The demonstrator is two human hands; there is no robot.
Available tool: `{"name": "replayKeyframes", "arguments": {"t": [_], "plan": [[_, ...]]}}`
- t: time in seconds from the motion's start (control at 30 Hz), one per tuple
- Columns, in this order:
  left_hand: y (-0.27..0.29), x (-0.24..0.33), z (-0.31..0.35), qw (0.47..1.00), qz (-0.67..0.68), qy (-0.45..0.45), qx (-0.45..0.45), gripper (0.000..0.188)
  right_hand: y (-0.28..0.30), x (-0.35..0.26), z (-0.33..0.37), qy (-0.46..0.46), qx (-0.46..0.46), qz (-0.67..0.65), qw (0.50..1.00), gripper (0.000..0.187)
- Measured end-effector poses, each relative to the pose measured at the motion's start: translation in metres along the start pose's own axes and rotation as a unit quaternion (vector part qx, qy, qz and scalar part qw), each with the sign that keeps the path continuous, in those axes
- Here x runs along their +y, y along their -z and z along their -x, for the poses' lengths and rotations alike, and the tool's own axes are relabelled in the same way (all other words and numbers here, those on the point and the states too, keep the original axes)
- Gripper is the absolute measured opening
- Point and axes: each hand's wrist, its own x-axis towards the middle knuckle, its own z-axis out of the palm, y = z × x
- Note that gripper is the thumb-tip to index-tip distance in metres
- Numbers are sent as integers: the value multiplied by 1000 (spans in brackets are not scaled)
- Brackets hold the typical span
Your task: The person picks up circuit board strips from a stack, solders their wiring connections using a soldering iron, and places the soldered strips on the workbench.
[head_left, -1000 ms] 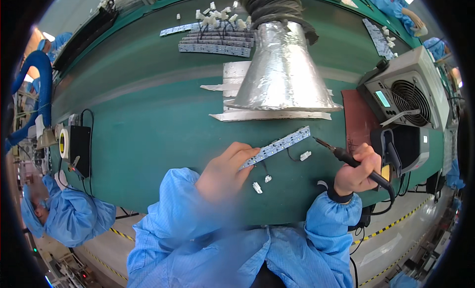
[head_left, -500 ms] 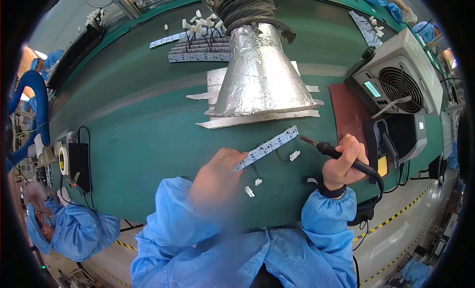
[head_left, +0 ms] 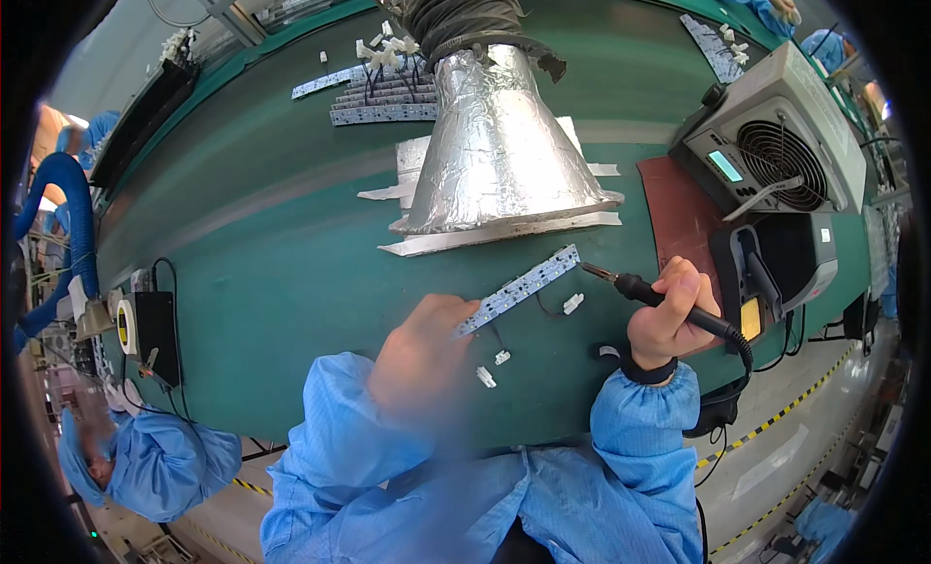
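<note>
Left fingers grip board, right fingers soldering iron, over green bench above pale floor.

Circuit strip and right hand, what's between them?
In the head view, the front of the soldering iron and a white connector are between your right hand and the circuit strip.

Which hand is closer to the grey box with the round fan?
The right. The right hand, gripping the soldering iron, is below and left of the grey box, not touching it; the left hand, holding the circuit strip, is much farther to its left.
</note>
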Motion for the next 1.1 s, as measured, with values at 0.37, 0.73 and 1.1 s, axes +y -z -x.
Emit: {"name": "replayKeyframes", "arguments": {"t": [0.37, 0.73, 1.1], "plan": [[-2, 2, -1, 1000, -4, -8, 4, 38, 4, 6, -10, -32, 83, -47, 995, 38], [42, 10, 30, 1000, 1, 18, -11, 35, 16, 24, -11, -83, 114, -105, 984, 35], [109, -62, 106, 938, -122, 151, 288, 35, 9, 7, -6, -89, 97, -125, 983, 36]]}}
